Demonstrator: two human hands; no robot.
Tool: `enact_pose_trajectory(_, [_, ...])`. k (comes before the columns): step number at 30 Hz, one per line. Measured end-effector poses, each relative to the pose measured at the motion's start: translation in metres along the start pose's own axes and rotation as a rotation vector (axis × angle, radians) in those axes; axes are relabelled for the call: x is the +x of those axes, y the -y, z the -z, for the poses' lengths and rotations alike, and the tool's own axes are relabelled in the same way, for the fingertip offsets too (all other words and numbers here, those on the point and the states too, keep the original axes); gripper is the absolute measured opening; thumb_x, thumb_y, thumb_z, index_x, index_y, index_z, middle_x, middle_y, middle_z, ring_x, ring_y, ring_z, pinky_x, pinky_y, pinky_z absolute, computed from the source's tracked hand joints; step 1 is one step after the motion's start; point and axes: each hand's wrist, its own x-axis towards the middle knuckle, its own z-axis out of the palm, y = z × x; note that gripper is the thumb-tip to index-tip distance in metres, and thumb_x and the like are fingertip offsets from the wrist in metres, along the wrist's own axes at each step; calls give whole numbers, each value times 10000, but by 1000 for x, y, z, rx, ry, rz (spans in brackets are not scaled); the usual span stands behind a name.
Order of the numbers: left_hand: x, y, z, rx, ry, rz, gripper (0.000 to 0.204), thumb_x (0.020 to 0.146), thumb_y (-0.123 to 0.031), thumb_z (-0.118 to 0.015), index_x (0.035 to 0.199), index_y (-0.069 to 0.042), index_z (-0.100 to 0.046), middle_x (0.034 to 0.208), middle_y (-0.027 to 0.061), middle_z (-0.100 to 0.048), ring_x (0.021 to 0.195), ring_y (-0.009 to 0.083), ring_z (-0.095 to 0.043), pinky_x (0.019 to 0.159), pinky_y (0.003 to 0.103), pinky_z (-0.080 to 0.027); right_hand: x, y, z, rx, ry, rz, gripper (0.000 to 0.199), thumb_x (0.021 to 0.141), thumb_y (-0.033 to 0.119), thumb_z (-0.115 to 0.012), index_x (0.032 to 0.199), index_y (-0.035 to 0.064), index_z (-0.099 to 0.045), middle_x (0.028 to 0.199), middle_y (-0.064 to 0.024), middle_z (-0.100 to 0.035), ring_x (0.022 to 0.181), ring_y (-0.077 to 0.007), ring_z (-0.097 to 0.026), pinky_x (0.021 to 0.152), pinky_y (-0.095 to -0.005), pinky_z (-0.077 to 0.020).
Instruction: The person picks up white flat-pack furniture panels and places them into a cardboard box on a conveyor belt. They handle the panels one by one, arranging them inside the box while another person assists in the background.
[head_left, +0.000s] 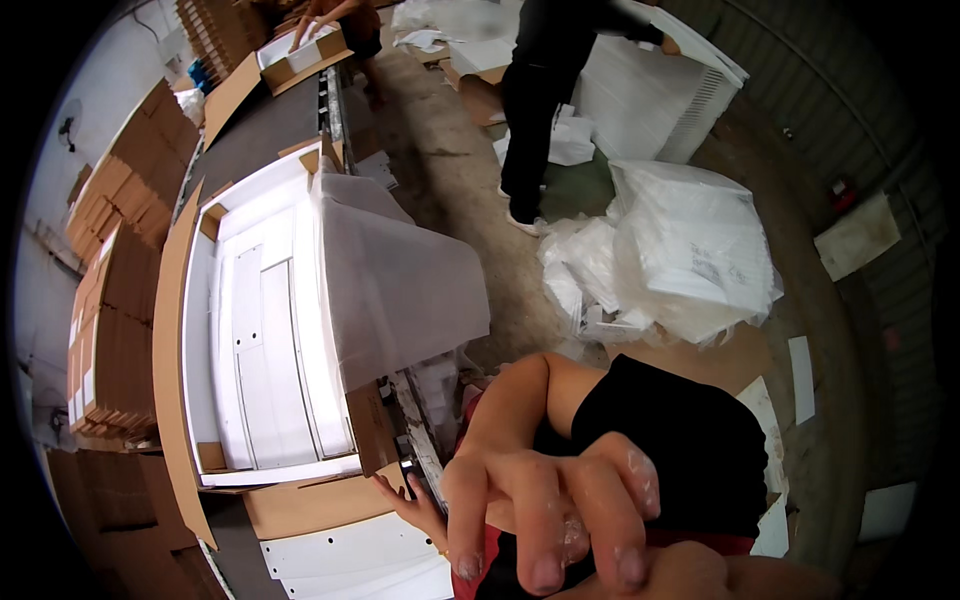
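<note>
My right hand is raised close up at the lower middle, its elbow bent in a black sleeve. The fingers curl loosely downward and stand apart, with whitish specks on the skin; no object shows in them. Further left, my left hand has its fingers spread beside the near right corner of an open carton. Whether it touches the cardboard, I cannot tell. White flat panels lie inside, framed by white foam strips. A translucent foam sheet drapes over the carton's right side.
The carton rests on a dark conveyor. A white drilled panel lies at the near end. Stacked flat cardboard stands left. A plastic-wrapped bundle sits right on the floor. One person handles white sheets; another works at the far carton.
</note>
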Motion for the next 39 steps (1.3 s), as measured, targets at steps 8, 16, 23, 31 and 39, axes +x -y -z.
enact_pose_trajectory(8, [-4,14,-4,-176,-31,75,662,822,-102,-563,1373,-53,-199,1392,156,-269,1205,274,-382,908,336,-388,-20,-18,25,-287,317,-95,311,886,132,-473,1169,158,-347,926,-105,-606,848,-239,-579,666,-306,-481])
enact_pose_trajectory(16, [-9,-7,-27,-162,-59,-29,682,824,-78,-540,1387,-57,-156,1413,170,-212,1218,286,-355,932,335,-383,-16,56,119,-756,898,-581,318,720,17,-574,1022,67,-490,1083,-133,-541,832,-257,-592,679,-342,-499])
enact_pose_trajectory(23, [-18,-39,-62,50,-299,-26,704,817,-78,-552,1391,-77,-144,1419,165,-191,1199,302,-371,950,353,-375,0,110,175,-782,1095,-891,359,698,17,-590,1048,50,-517,1140,-127,-511,918,-266,-575,736,-309,-485])
enact_pose_trajectory(31, [-32,-83,-136,-206,-256,-5,760,788,-33,-580,1393,-79,-122,1421,151,-197,1170,278,-415,770,289,-466,30,151,229,-906,859,-1283,274,732,5,-555,1002,43,-561,1089,-63,-536,811,-155,-585,692,-261,-483])
enact_pose_trajectory(39, [-84,-76,-147,-91,-393,83,716,788,-63,-589,1374,-57,-179,1421,155,-200,1195,288,-402,798,300,-458,22,163,239,-629,1016,-1403,260,754,-29,-555,1008,26,-566,1105,-80,-529,833,-136,-566,716,-244,-466])
